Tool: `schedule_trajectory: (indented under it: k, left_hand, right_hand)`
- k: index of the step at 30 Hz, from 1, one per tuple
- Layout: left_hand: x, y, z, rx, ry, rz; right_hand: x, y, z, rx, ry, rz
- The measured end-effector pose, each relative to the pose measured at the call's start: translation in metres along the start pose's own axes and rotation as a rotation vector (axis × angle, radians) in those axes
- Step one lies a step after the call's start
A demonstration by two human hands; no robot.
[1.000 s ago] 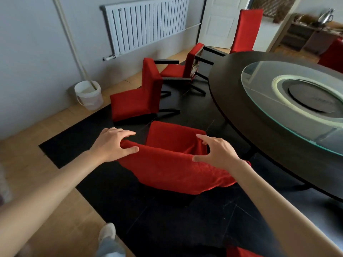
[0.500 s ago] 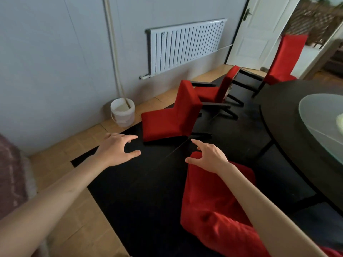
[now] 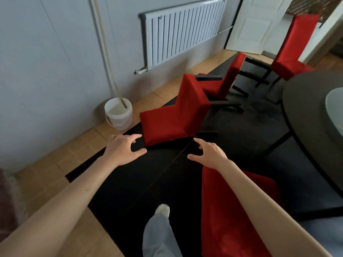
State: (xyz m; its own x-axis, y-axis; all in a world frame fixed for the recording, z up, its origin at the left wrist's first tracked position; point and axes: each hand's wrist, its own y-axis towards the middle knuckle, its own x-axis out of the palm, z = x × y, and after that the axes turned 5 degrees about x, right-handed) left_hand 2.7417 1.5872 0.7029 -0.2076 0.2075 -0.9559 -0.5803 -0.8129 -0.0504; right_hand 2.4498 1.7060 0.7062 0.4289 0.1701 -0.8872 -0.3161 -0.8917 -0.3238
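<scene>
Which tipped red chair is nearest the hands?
The tipped chair beside the white bucket, just ahead of the left hand and right hand; the other tipped chair lies behind it.

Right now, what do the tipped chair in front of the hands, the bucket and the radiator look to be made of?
Chair: a matte red fabric cover, soft-edged and without shine. Its dark legs could be wood or metal. Bucket: probably plastic, white and slightly translucent. Radiator: white-painted metal, judging by its thin ribbed fins.
</scene>
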Motion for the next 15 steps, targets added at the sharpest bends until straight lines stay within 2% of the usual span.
schedule_trajectory:
  k: [9,15]
  left_hand:
    - [-0.014,0.159,-0.052,-0.034,0.052,-0.035]
    - [0.004,0.228,-0.08,-0.101,-0.006,-0.058]
  right_hand:
    - [-0.02,0.172,-0.006,0.05,0.053,-0.052]
    - [-0.021,0.25,-0.014,0.093,0.084,-0.1]
